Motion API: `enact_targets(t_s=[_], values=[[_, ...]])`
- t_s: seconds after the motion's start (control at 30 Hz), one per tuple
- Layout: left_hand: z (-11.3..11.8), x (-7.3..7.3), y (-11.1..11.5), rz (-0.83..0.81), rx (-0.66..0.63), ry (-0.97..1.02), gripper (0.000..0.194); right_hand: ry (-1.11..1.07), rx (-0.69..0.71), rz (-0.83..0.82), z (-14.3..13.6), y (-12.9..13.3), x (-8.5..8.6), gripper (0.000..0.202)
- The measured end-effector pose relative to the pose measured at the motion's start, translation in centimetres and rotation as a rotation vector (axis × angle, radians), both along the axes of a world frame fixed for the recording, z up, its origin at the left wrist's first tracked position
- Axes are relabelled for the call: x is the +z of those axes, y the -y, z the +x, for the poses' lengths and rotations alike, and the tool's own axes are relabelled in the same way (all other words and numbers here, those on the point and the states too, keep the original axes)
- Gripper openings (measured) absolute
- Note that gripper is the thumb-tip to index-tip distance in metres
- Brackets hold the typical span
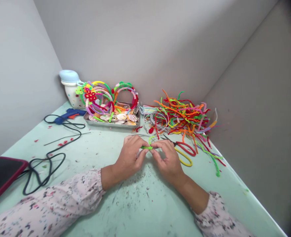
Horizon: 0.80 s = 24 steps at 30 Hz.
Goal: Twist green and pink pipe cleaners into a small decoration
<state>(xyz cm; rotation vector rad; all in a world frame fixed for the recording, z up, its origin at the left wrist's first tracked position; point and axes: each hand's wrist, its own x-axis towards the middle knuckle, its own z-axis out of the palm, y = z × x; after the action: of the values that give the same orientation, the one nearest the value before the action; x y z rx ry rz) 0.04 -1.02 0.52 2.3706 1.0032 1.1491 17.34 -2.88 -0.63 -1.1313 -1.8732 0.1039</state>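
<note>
My left hand (131,153) and my right hand (167,158) meet near the middle of the table, both closed in a pinch. Between their fingertips is a light green pipe cleaner (150,141), with one end standing up in a bend. A thin grey hoop seems to run behind the fingers, mostly hidden by them. Scissors (185,153) with one red and one yellow handle lie just right of my right hand, their blades partly behind it.
Colourful pipe cleaners (185,115) are heaped at the back right, beside thin grey hoops (157,120). A metal tray (110,125) holds shells and wrapped hoops. A blue glue gun (71,115), black cable (48,158), phone (4,177) and lidded white cup (73,92) occupy the left.
</note>
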Motion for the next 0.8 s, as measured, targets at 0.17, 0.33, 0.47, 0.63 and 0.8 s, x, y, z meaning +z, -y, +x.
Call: enact_targets(t_s=[0.17,0.33,0.47,0.63,0.8], values=[[-0.04,-0.02,0.06,0.008,0.009,-0.004,0.009,-0.022,0.009,-0.039,0.00,0.02,0.00,0.011],[-0.07,0.07,0.01,0.016,0.008,-0.006,0.009,-0.027,0.014,-0.055,-0.02,0.07,0.11,0.010],[-0.04,0.10,-0.03,0.018,0.012,-0.007,0.010,-0.057,0.016,-0.069,-0.07,0.09,0.17,0.010],[0.00,0.03,-0.01,0.023,0.012,-0.014,0.010,-0.079,0.032,-0.076,-0.14,0.10,0.18,0.009],[-0.03,-0.03,0.04,0.029,0.011,-0.028,0.010,-0.095,0.040,-0.100,-0.13,0.07,0.24,0.007]])
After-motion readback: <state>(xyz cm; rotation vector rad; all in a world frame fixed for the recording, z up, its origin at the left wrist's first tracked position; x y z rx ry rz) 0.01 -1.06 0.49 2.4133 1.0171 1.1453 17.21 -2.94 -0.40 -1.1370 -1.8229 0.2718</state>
